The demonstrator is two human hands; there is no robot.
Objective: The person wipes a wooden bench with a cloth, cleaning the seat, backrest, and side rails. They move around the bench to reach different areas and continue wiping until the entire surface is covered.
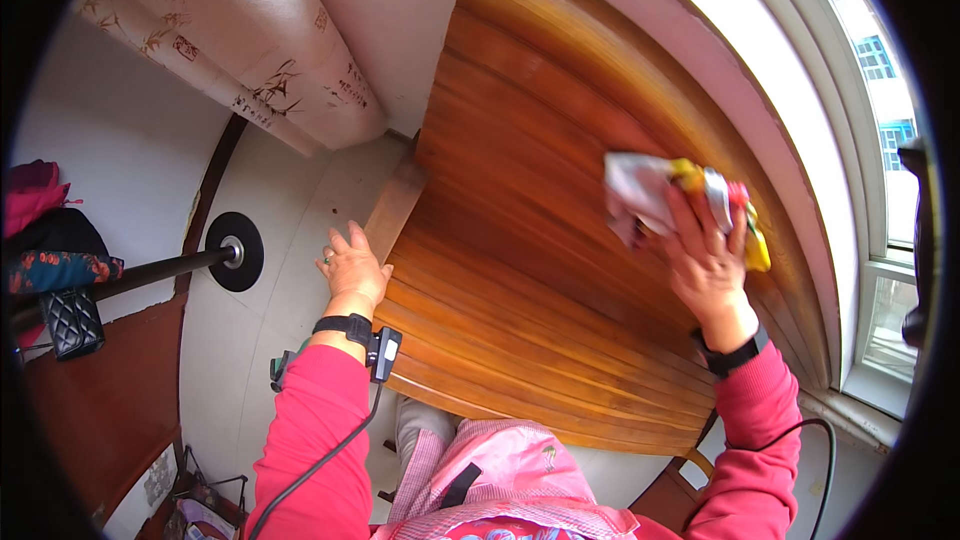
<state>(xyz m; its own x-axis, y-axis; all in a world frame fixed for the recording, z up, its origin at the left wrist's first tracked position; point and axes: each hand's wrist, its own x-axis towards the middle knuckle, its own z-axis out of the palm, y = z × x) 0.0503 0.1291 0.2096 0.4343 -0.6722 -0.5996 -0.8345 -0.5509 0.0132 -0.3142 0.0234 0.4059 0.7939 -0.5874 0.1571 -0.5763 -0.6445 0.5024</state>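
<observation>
A wooden slatted bench [525,240] with a raised, curved back stretches before me. My right hand [705,255] lies over a crumpled multicoloured cloth [640,191], white, yellow and red, pressed at the bench's back near the window side; the cloth is slightly blurred. My left hand [352,270] is spread, with nothing in it, beside the wooden armrest [396,206] at the bench's left end. Whether its palm touches the armrest cannot be told.
A patterned curtain [255,37] hangs at the upper left. A stand with a round black base [234,251] holds bags, among them a quilted black one [73,322]. A window [889,300] is at the right. Cables run along both my sleeves.
</observation>
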